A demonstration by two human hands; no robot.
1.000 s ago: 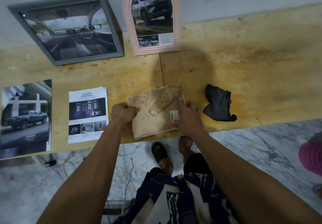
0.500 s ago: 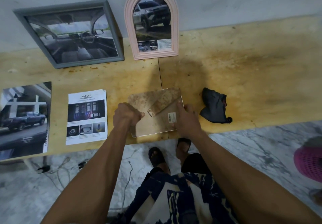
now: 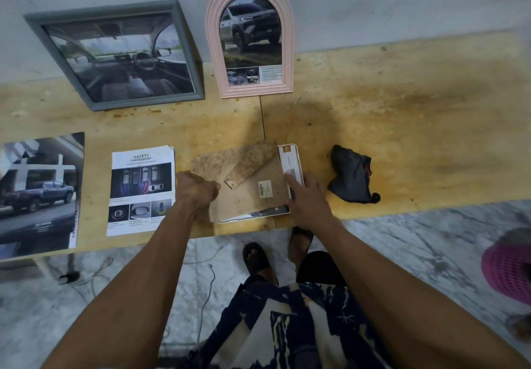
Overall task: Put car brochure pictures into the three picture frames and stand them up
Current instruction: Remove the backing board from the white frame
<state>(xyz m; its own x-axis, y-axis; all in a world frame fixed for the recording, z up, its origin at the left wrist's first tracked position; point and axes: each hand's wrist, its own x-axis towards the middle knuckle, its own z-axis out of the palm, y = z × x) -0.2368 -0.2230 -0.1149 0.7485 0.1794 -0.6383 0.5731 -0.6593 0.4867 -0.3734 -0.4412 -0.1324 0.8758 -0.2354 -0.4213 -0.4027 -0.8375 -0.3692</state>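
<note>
The left hand (image 3: 198,189) gripped the stained backing board (image 3: 247,179) of the third frame (image 3: 293,167), lying face down at the bench (image 3: 402,139) edge; the right hand (image 3: 307,196) pressed flat fingers on it. A loose brochure page (image 3: 142,190) read "SAFETY".

Dim, flat indoor light, no glare. Soft shadow on tabletop (image 3: 373,127) centre, cast from the camera side, reaching the pink arched frame (image 3: 249,93). Wide-angle bending at edges; slight softness overall, pink object (image 3: 508,271) at right edge blurred.
</note>
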